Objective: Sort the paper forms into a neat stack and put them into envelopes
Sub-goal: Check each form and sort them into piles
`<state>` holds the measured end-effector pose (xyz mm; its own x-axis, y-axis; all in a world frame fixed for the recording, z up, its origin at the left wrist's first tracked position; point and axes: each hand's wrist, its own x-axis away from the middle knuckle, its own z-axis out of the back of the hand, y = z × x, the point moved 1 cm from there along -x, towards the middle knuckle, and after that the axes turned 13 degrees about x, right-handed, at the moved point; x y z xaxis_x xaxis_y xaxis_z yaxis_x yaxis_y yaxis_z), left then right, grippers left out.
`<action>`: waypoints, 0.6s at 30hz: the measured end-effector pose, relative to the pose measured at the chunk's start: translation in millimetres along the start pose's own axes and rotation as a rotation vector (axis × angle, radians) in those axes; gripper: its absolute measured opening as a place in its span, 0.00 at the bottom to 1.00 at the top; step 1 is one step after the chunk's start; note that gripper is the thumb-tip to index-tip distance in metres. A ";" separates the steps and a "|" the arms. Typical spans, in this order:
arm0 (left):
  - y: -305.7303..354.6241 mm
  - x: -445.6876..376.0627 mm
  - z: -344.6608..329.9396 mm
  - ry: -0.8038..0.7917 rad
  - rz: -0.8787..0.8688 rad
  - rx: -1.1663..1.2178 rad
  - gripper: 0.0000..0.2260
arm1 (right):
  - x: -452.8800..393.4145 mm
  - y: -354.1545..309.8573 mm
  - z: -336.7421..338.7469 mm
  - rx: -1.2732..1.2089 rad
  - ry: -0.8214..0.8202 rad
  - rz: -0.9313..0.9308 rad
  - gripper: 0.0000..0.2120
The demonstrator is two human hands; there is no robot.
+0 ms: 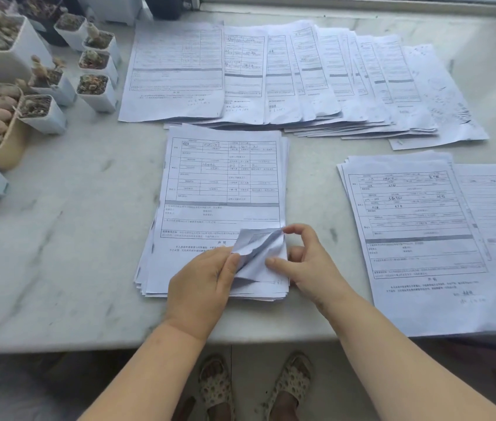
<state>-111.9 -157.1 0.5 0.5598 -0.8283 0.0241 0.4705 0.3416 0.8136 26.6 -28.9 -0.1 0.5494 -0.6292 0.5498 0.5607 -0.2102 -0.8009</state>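
Sorting is partway: my left hand (201, 281) and right hand (307, 262) pinch the curled corner (259, 253) of the middle stack (222, 192) on the desk (73, 238), fanned forms (301, 77) unstacked, no envelopes visible.

Both forearms reach forward; left hand (201, 278) and right hand (304, 259) pinch with curled fingers.

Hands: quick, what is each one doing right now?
Left hand: pinches the folded-up corner of the top sheet.
Right hand: pinches the same corner.
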 end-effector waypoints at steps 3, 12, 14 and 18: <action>-0.8 -1.2 0.5 -0.058 0.033 -0.014 0.18 | 0.8 -4.6 -3.4 -0.052 -0.001 -0.030 0.15; -1.9 -2.8 2.4 -0.072 0.047 0.000 0.23 | -3.4 -7.0 -1.7 -0.019 -0.089 -0.147 0.13; -3.4 -3.0 3.1 -0.108 0.053 0.041 0.19 | -5.0 -6.8 -5.1 -0.004 -0.071 -0.160 0.15; -8.0 -0.8 3.7 -0.128 0.066 0.060 0.22 | -9.3 -8.2 -11.7 0.036 0.014 -0.199 0.20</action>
<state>-118.7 -160.8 -3.9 0.4946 -0.8562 0.1493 0.3920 0.3731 0.8410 9.7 -30.1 -1.4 0.4169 -0.5884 0.6928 0.6796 -0.3044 -0.6675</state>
